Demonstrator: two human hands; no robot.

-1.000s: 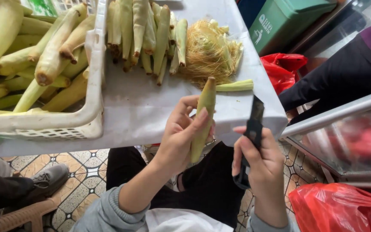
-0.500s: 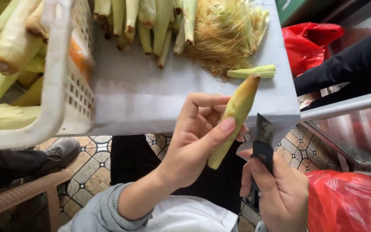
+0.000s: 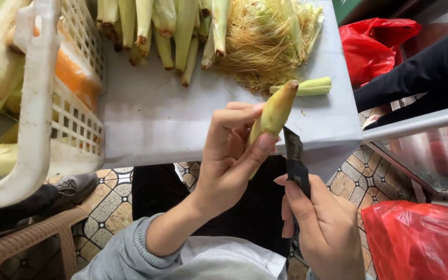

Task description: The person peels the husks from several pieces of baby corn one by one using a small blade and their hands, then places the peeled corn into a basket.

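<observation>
Head view, left to right: a white basket (image 3: pixel 37 119) at the far left holds unpeeled ears. Beyond it, a row of trimmed ears (image 3: pixel 156 26) and a heap of silk and husk (image 3: pixel 270 41) lie on the grey table (image 3: pixel 172 119), so a good share looks done while the basket remains to be worked. The left hand (image 3: pixel 229 161) grips a small corn ear (image 3: pixel 273 114) at the table's near edge. The right hand (image 3: pixel 322 223) is closed around a black knife (image 3: pixel 295 163), its blade beside the ear.

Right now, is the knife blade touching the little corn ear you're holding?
Touching, it seems: in the head view the blade in the right hand meets the edge of the corn ear held by the left hand.
</observation>
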